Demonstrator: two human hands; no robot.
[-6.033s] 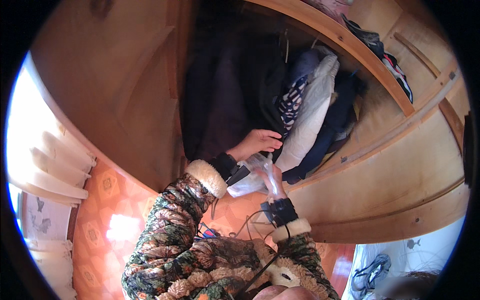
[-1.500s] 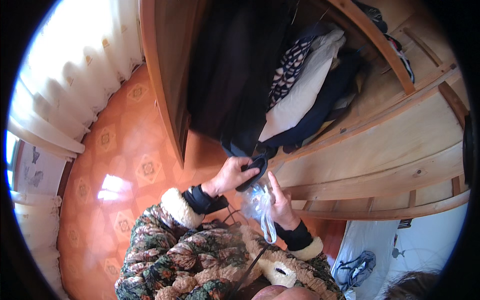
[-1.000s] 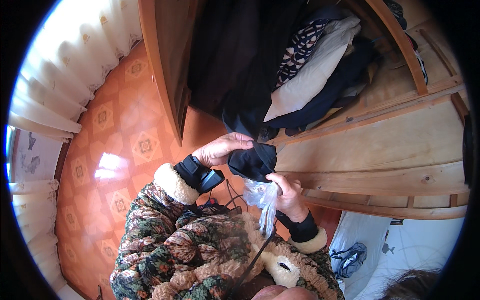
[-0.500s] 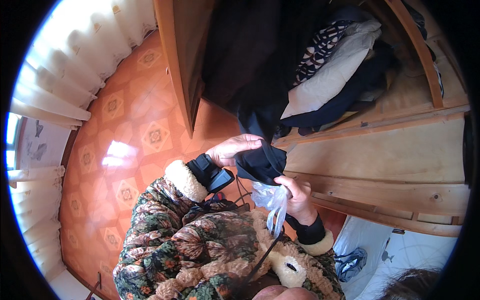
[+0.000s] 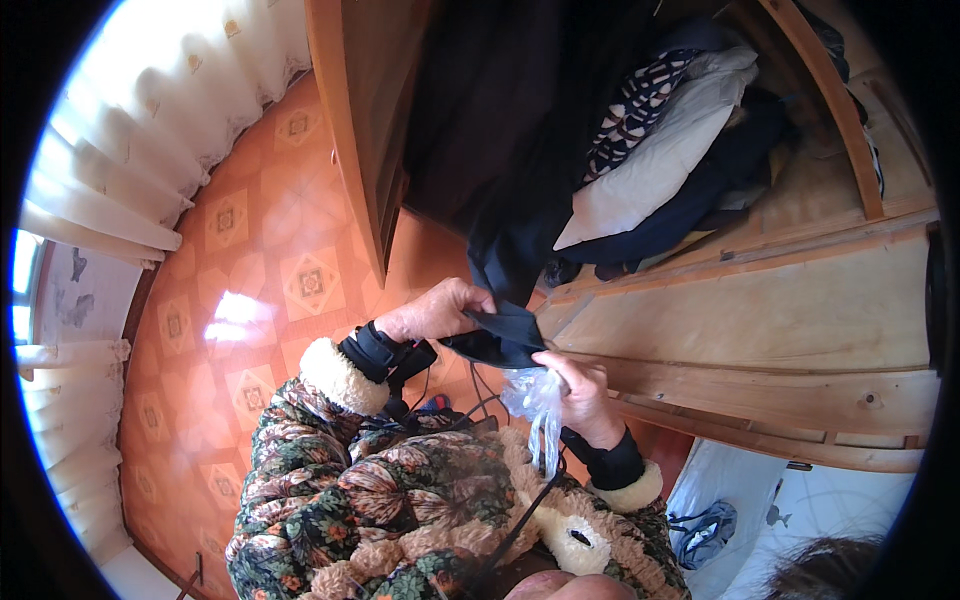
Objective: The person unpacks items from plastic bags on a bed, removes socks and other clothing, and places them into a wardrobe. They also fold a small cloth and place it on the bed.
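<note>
A long black garment (image 5: 508, 262) hangs down out of the wardrobe and ends between my hands. My left hand (image 5: 438, 308) pinches the upper left part of its open end, fingers partly hidden by the cloth. On the other side, my right hand (image 5: 585, 395) is closed on the lower right edge of the cloth. A crumpled clear plastic bag (image 5: 536, 398) hangs from the same right hand, under the garment's end. The opening of the cloth faces me, flattened and dark inside.
Folded clothes, among them a cream-white piece (image 5: 650, 175) and a patterned piece (image 5: 635, 105), fill the wooden wardrobe (image 5: 740, 310). Its door (image 5: 360, 130) stands open at left. White curtains (image 5: 190, 90) edge the tiled floor (image 5: 225, 300). A bundled plastic bag (image 5: 705, 535) lies at lower right.
My left hand has moved left and slightly down, drawing the garment's end with it. The cloth, bunched and rounded before, is now stretched flatter between my hands. The right hand has shifted slightly left.
</note>
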